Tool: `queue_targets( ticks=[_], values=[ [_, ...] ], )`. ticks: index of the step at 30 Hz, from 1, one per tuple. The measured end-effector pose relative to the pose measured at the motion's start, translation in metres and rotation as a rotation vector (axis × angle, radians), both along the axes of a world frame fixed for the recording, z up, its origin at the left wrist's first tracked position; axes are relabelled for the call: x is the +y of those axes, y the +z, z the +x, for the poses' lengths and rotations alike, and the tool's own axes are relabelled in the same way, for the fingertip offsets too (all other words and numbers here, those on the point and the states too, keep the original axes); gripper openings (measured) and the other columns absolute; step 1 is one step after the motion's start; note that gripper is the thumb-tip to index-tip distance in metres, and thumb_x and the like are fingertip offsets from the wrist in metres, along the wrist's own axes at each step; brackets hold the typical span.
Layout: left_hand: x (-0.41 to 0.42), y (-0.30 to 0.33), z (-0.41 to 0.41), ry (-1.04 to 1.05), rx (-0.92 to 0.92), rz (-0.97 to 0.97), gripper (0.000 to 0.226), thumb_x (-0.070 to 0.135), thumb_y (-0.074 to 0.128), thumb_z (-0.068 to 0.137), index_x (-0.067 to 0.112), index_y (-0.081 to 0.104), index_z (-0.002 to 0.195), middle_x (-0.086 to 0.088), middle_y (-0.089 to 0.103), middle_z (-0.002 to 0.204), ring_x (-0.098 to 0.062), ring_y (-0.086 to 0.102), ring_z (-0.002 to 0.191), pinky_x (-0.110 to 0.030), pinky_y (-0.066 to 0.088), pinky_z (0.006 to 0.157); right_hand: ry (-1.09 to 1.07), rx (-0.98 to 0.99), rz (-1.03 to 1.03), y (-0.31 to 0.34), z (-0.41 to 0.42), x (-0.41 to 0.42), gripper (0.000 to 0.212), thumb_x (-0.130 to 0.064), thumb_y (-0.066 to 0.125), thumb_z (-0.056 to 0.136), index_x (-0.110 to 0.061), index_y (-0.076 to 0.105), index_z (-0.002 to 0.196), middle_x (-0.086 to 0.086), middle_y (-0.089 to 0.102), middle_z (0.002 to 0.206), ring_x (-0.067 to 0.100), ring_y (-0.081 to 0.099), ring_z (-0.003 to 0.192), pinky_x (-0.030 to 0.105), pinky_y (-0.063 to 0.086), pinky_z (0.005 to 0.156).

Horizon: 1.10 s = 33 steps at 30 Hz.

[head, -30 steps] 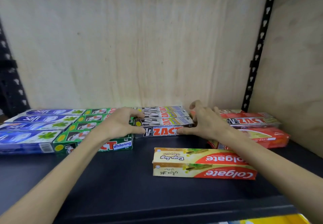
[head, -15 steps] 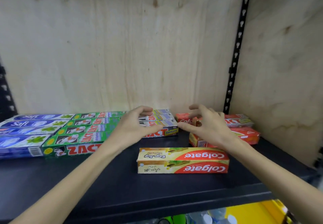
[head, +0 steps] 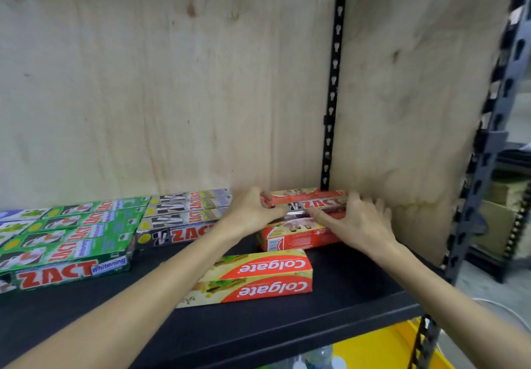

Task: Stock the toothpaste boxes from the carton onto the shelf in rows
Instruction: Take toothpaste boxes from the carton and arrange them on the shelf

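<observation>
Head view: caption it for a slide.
Both hands, left and right, on a red Zact box atop the right stack.
</observation>
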<state>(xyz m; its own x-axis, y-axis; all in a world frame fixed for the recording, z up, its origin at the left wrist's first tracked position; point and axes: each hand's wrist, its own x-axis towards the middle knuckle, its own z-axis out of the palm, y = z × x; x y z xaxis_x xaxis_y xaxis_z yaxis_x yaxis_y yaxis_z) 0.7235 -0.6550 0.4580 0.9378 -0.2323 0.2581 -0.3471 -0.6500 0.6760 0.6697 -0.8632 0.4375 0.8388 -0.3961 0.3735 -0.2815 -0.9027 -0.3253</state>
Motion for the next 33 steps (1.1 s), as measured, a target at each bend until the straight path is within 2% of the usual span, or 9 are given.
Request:
queue_targets(
  ticks=[2, 5, 9, 12, 15, 21, 26, 30, 33],
  values=[
    [-0.007, -0.005, 0.002, 0.004, 0.002, 0.023, 0.044, 0.049, 0.08, 0.08, 0.019, 0.065, 0.109, 0.004, 0.069, 0.094, -0.013, 0.068, 0.088, -0.037, 0.058, 0.081, -0.005, 0.007, 0.021, 0.0, 0.002, -0.002, 0.109, -0.097, 0.044, 0.064, -0.012, 0.05, 0.132, 0.017, 0.058, 0.135, 0.042, 0.046, 0.125, 0.05, 0.036, 0.103],
    [-0.009, -0.01, 0.003, -0.002, -0.022, 0.013, 0.035, 0.044, 0.077, 0.085, 0.02, 0.065, 0.107, 0.008, 0.065, 0.088, -0.005, 0.064, 0.081, -0.025, 0.053, 0.068, 0.018, 0.002, 0.065, 0.002, 0.005, -0.003, 0.108, -0.096, 0.05, 0.064, -0.014, 0.047, 0.135, 0.016, 0.058, 0.136, 0.042, 0.044, 0.127, 0.05, 0.035, 0.103],
    [-0.006, -0.008, 0.005, 0.017, -0.047, 0.014, 0.035, 0.04, 0.076, 0.087, 0.017, 0.066, 0.113, 0.004, 0.065, 0.097, -0.01, 0.064, 0.089, -0.033, 0.057, 0.079, 0.079, -0.053, 0.174, 0.001, 0.004, -0.003, 0.098, -0.084, 0.059, 0.072, -0.017, 0.042, 0.141, 0.014, 0.055, 0.139, 0.04, 0.04, 0.131, 0.05, 0.033, 0.106],
    [0.003, -0.003, 0.001, 0.004, -0.087, -0.012, 0.032, 0.031, 0.072, 0.092, 0.012, 0.064, 0.116, -0.001, 0.067, 0.104, -0.011, 0.063, 0.092, -0.018, 0.05, 0.073, 0.136, -0.131, 0.242, 0.001, -0.002, -0.003, 0.082, -0.07, 0.063, 0.083, -0.018, 0.042, 0.142, 0.013, 0.056, 0.139, 0.038, 0.039, 0.13, 0.048, 0.031, 0.106],
    [0.026, 0.007, -0.006, 0.04, -0.171, -0.081, 0.025, 0.025, 0.072, 0.092, 0.013, 0.064, 0.113, 0.002, 0.068, 0.099, -0.007, 0.063, 0.084, -0.006, 0.044, 0.064, 0.227, -0.229, 0.27, 0.002, -0.006, 0.004, 0.067, -0.055, 0.066, 0.089, -0.022, 0.044, 0.144, 0.007, 0.058, 0.138, 0.031, 0.041, 0.13, 0.047, 0.029, 0.107],
    [0.105, 0.022, -0.034, 0.08, -0.146, -0.245, 0.022, 0.031, 0.07, 0.093, 0.021, 0.066, 0.112, 0.008, 0.069, 0.104, -0.003, 0.063, 0.097, -0.01, 0.043, 0.073, 0.403, -0.365, 0.384, 0.017, -0.013, 0.057, 0.055, -0.037, 0.071, 0.092, -0.021, 0.053, 0.141, 0.003, 0.059, 0.135, 0.023, 0.047, 0.13, 0.046, 0.044, 0.107],
    [0.176, 0.014, -0.077, 0.034, -0.167, -0.339, 0.022, 0.021, 0.07, 0.093, 0.025, 0.063, 0.113, 0.014, 0.068, 0.106, -0.005, 0.063, 0.107, -0.023, 0.05, 0.093, 0.463, -0.4, 0.571, 0.022, -0.036, 0.114, 0.057, -0.049, 0.073, 0.087, -0.016, 0.064, 0.134, -0.003, 0.068, 0.125, 0.012, 0.06, 0.117, 0.036, 0.05, 0.102],
    [0.208, -0.012, -0.119, -0.016, -0.182, -0.379, 0.029, 0.01, 0.072, 0.091, 0.029, 0.061, 0.112, 0.022, 0.065, 0.116, -0.001, 0.061, 0.114, -0.026, 0.047, 0.1, 0.508, -0.315, 0.626, 0.013, -0.06, 0.139, 0.049, -0.05, 0.075, 0.084, -0.014, 0.074, 0.117, -0.011, 0.075, 0.092, -0.001, 0.067, 0.088, 0.025, 0.056, 0.085],
    [0.219, -0.029, -0.141, -0.026, -0.195, -0.405, 0.033, 0.009, 0.075, 0.088, 0.027, 0.062, 0.112, 0.019, 0.065, 0.124, 0.001, 0.059, 0.121, -0.026, 0.043, 0.104, 0.516, -0.313, 0.545, 0.004, -0.075, 0.146, 0.057, -0.054, 0.078, 0.08, -0.015, 0.072, 0.122, -0.01, 0.073, 0.08, -0.002, 0.066, 0.079, 0.009, 0.046, 0.067]
  ],
)
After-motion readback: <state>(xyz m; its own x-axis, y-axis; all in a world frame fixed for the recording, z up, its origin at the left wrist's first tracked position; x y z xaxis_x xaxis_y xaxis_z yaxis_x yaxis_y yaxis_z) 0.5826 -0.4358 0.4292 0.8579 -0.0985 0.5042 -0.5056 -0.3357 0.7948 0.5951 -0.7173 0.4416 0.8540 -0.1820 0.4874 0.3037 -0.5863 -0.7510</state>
